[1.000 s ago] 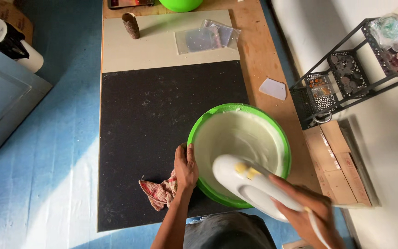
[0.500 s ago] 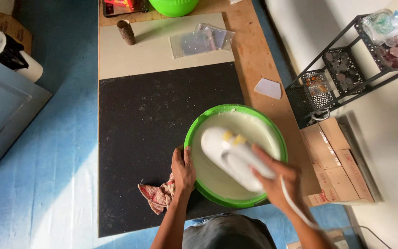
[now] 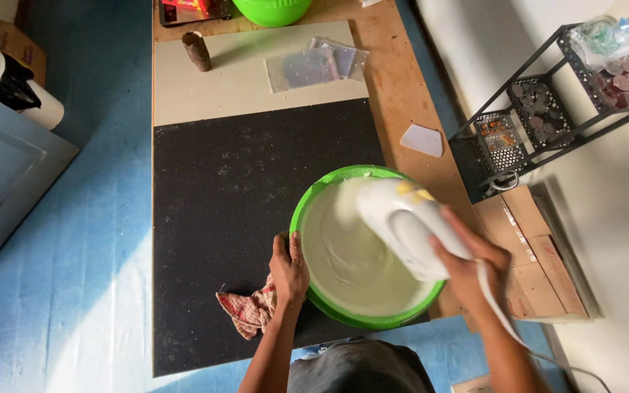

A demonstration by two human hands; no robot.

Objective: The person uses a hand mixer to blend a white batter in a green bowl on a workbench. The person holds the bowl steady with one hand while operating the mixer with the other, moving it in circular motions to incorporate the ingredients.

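Since the earlier frames the white hand mixer (image 3: 407, 224) has swung from the near right rim in over the middle of the green bowl (image 3: 314, 200), and the right hand (image 3: 469, 268) has come with it; the left hand (image 3: 289, 271) has stayed at the bowl's left rim. Largest first: the wooden table (image 3: 402, 94) carries a black mat (image 3: 242, 211) spreading out beyond the left fingertips, and a pale board (image 3: 234, 87) further off past that. The bowl sits on the mat's right part, just right of the left fingers, with pale batter (image 3: 351, 269) inside. Left fingers lie curled against the outside of the rim, thumb at the edge, bracing it. Right fingers are wrapped closed around the mixer's handle, the body of the mixer projecting ahead of them over the batter; beaters hidden beneath the body. A white cord (image 3: 500, 313) trails back from under the right palm. A black wire rack (image 3: 540, 124) stands well right of the right fingers, beyond the table edge, cardboard boxes (image 3: 540, 262) just right of the right knuckles. A red checked cloth (image 3: 247, 309) lies bunched just below the left palm, touching the wrist. Clear plastic bags (image 3: 314, 65) lie far ahead on the pale board, with a small brown cylinder (image 3: 198, 51) to their left.
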